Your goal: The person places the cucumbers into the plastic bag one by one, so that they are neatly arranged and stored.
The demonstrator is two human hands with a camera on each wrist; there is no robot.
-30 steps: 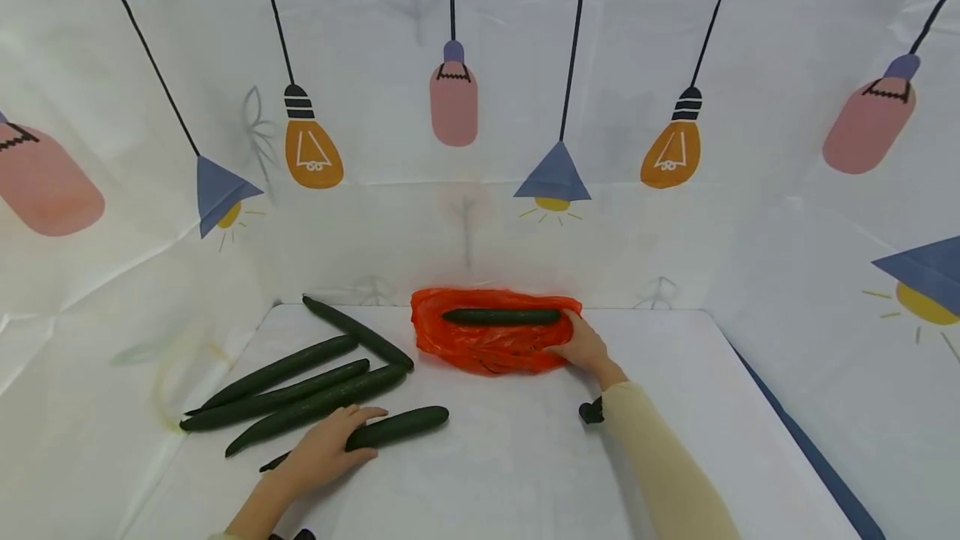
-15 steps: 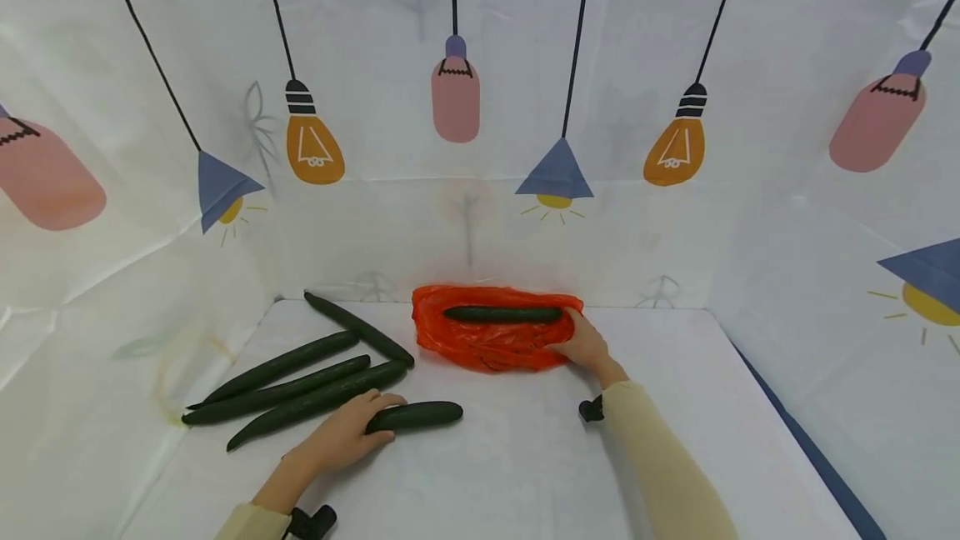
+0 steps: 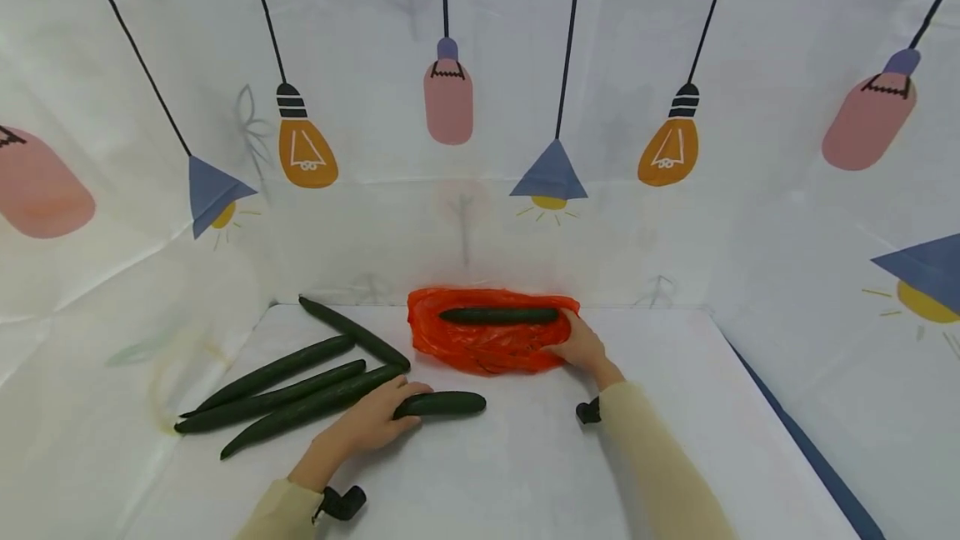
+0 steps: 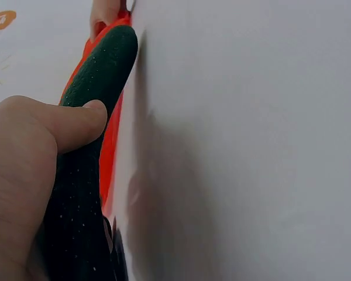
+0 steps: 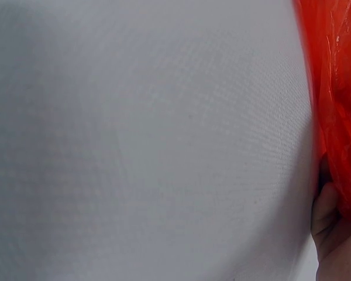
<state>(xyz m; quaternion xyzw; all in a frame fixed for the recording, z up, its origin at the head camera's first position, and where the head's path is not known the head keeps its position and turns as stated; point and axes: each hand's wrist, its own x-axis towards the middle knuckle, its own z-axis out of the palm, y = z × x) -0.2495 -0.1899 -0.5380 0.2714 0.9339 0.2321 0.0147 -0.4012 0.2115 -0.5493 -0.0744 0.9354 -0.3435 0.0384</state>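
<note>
An orange plastic bag (image 3: 487, 340) lies at the back middle of the white table (image 3: 525, 473), with one dark green cucumber (image 3: 498, 316) on top of it. My right hand (image 3: 581, 346) grips the bag's right edge; the bag (image 5: 333, 105) fills the right side of the right wrist view. My left hand (image 3: 375, 419) holds a shorter cucumber (image 3: 442, 403) by its left end, in front of the bag. In the left wrist view my thumb (image 4: 64, 126) curls over this cucumber (image 4: 88, 146), which points toward the bag (image 4: 108, 146).
Several long cucumbers (image 3: 292, 390) lie in a fan on the left of the table. White cloth walls printed with lamps (image 3: 450, 98) close in the back and both sides. A blue strip (image 3: 802, 440) runs along the table's right edge.
My left hand has slid the short cucumber to the right and slightly back, closer to the bag. The right hand and the bag have stayed where they were.
</note>
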